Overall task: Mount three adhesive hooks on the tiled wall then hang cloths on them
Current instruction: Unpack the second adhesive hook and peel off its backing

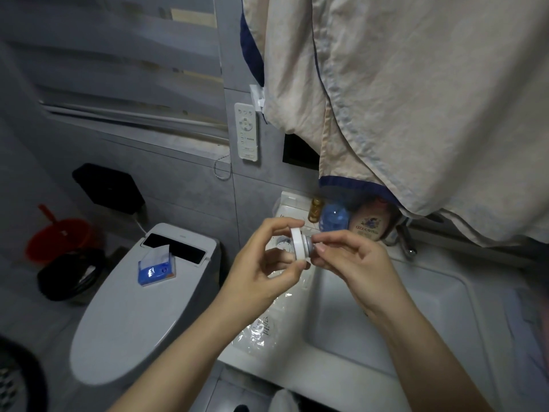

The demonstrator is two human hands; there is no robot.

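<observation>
A round white adhesive hook [300, 243] with a grey knob is held above the sink's left edge. My left hand [264, 263] grips its white disc between thumb and fingers. My right hand [350, 260] pinches the grey knob side with fingertips. A large beige cloth [416, 93] with dark blue trim hangs on the grey tiled wall [190, 185] at the upper right. A small white hook [258, 96] sits on the wall by the cloth's left edge. Clear plastic packaging [264, 328] lies on the sink's left rim.
A white sink [445, 316] is below my hands, its tap [407, 242] at the back with bottles [368, 224] beside it. A closed toilet [130, 307] with a tissue pack [156, 267] stands left. A remote panel [246, 130] is on the wall. A red bucket [64, 236] and black bin [69, 275] are far left.
</observation>
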